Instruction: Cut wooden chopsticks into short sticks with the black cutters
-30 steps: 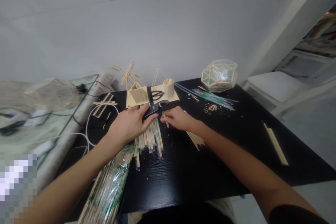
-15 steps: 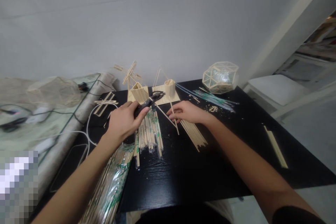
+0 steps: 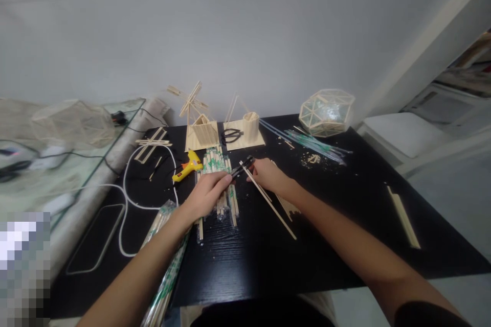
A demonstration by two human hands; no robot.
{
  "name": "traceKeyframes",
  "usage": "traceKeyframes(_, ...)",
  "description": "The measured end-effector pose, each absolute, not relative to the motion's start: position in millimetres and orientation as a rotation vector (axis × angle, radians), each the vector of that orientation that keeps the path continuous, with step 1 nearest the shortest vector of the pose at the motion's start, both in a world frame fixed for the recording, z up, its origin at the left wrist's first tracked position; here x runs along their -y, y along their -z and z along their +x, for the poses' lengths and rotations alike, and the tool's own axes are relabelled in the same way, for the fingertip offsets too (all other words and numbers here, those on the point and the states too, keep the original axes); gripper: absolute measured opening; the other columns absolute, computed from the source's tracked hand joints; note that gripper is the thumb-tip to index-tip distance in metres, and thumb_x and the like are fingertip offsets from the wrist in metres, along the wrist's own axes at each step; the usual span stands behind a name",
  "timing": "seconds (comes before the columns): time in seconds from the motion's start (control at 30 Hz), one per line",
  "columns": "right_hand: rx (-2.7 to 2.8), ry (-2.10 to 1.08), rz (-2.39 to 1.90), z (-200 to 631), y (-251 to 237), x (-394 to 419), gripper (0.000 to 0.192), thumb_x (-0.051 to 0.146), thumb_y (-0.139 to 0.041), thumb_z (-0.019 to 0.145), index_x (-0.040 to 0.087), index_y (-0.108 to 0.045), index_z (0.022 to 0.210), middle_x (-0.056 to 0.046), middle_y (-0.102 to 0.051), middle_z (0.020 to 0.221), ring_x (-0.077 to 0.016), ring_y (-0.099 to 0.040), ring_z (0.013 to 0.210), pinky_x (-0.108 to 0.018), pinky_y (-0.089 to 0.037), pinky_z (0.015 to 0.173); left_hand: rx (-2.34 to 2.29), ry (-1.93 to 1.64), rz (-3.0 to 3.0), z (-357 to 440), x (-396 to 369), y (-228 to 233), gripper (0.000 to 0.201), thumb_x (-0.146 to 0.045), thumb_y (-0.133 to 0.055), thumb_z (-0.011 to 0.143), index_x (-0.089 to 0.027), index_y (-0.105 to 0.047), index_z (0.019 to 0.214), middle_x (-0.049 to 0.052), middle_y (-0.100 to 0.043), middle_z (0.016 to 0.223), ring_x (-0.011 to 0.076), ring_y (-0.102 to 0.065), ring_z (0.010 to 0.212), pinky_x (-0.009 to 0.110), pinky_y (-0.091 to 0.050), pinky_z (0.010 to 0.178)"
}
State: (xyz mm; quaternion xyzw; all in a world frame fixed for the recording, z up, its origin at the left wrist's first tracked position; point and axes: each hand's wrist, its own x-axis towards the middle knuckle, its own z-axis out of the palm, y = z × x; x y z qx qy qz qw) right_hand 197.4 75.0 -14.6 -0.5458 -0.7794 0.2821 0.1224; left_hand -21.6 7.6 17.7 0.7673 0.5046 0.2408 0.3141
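My left hand (image 3: 209, 191) is closed around a pair of black pliers (image 3: 238, 170), whose far end reaches the fingers of my right hand (image 3: 266, 173). The curled right hand pinches thin wooden sticks. One long stick (image 3: 274, 209) slants from the pliers down toward the front of the table, with a shorter one beside it. Exactly where the jaws meet the wood is hidden. More loose sticks (image 3: 286, 208) lie under my right wrist. Plastic-wrapped chopsticks (image 3: 213, 161) lie beneath and beyond my left hand.
A yellow glue gun (image 3: 188, 166) lies on the black table (image 3: 230, 271), left of the wrapped bundles. Behind stand a stick windmill (image 3: 205, 133) and a round stick cup (image 3: 251, 125), with black scissors (image 3: 232, 135) nearby. A white cable (image 3: 125, 194) loops at left. Wood scraps (image 3: 312, 159) lie right.
My left hand has lowered the pliers toward my right hand, uncovering the glue gun and scissors. The long stick has swung, its lower end now pointing front right.
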Motion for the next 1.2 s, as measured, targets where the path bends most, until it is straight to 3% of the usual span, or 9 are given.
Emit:
traceKeyframes(0.1, 2.222, -0.848, -1.495, 203.0, 0.7, -72.9, 0.014, 0.029, -0.075, 0.087, 0.016, -0.072, 0.092, -0.01, -0.076, 0.087, -0.0221, -0.07, 0.079, -0.03, -0.05, 0.071, -1.331, -0.701, 2.086, -21.9, -7.4, -16.9, 0.046, -0.052, -0.034, 0.103, -0.019, -0.059, 0.082, 0.002, -0.062, 0.079, 0.0186, -0.058, 0.076, 0.031, -0.045, 0.073)
traceKeyframes(0.23, 1.922, -1.331, -1.226, 204.8, -23.0, -66.4, 0.032, 0.034, -0.051, 0.102, 0.014, -0.07, 0.087, -0.01, -0.075, 0.082, -0.0166, -0.07, 0.071, -0.028, -0.054, 0.068, -1.422, -0.799, 2.134, -24.4, -9.5, -13.3, 0.041, -0.05, -0.034, 0.103, -0.018, -0.059, 0.096, 0.004, -0.063, 0.09, 0.0202, -0.059, 0.085, 0.032, -0.046, 0.078)
traceKeyframes(0.33, 1.717, -1.519, -1.084, 197.4, -30.6, -58.5, 0.032, 0.038, -0.051, 0.101, 0.014, -0.069, 0.091, -0.008, -0.074, 0.081, -0.0131, -0.065, 0.062, -0.025, -0.052, 0.059, -1.539, -0.82, 2.162, -26.0, -10.7, -8.2, 0.043, -0.053, -0.033, 0.103, -0.019, -0.06, 0.099, 0.005, -0.064, 0.092, 0.022, -0.06, 0.087, 0.034, -0.045, 0.079)
traceKeyframes(0.4, 1.662, -1.445, -1.034, 190.1, -28.5, -52.8, 0.027, 0.04, -0.062, 0.094, 0.014, -0.069, 0.093, -0.007, -0.074, 0.081, -0.0125, -0.063, 0.061, -0.025, -0.051, 0.057, -1.62, -0.811, 2.188, -26.2, -10.5, -5.8, 0.046, -0.054, -0.031, 0.104, -0.019, -0.06, 0.097, 0.006, -0.064, 0.092, 0.0233, -0.061, 0.09, 0.035, -0.046, 0.08)
traceKeyframes(0.5, 1.612, -1.277, -0.985, 180.2, -19.8, -45.3, 0.025, 0.039, -0.073, 0.086, 0.016, -0.07, 0.093, -0.006, -0.073, 0.081, -0.0155, -0.068, 0.071, -0.03, -0.056, 0.07, -1.701, -0.782, 2.213, -25.4, -8.8, -6.5, 0.048, -0.054, -0.029, 0.104, -0.019, -0.06, 0.093, 0.007, -0.065, 0.091, 0.0241, -0.061, 0.088, 0.035, -0.046, 0.078)
traceKeyframes(0.6, 1.609, -1.15, -0.977, 175.8, -13.6, -40.3, 0.024, 0.041, -0.071, 0.088, 0.017, -0.071, 0.091, -0.005, -0.073, 0.08, -0.0173, -0.069, 0.075, -0.033, -0.057, 0.076, -1.748, -0.766, 2.238, -23.8, -6.6, -10.9, 0.047, -0.052, -0.03, 0.104, -0.02, -0.059, 0.088, 0.007, -0.064, 0.086, 0.0232, -0.061, 0.082, 0.033, -0.044, 0.074)
traceKeyframes(1.0, 1.608, -1.032, -1.02, 174.6, -17.7, -31.3, 0.021, 0.037, -0.066, 0.092, 0.018, -0.069, 0.085, -0.003, -0.07, 0.072, -0.0169, -0.067, 0.069, -0.03, -0.054, 0.071, -1.914, -0.643, 2.307, -22.7, -6.1, -15.9, 0.055, -0.055, -0.026, 0.104, -0.02, -0.06, 0.077, 0.006, -0.055, 0.075, 0.0218, -0.056, 0.072, 0.032, -0.038, 0.065)
traceKeyframes(1.2, 1.698, -0.966, -0.991, 176.4, -23.4, -29.8, 0.025, 0.034, -0.063, 0.094, 0.018, -0.068, 0.075, -0.001, -0.066, 0.067, -0.0137, -0.061, 0.063, -0.027, -0.049, 0.066, -1.858, -0.737, 2.339, -24.4, -4.8, -13.1, 0.05, -0.051, -0.03, 0.104, -0.018, -0.064, 0.088, 0.007, -0.061, 0.084, 0.022, -0.058, 0.078, 0.031, -0.04, 0.068)
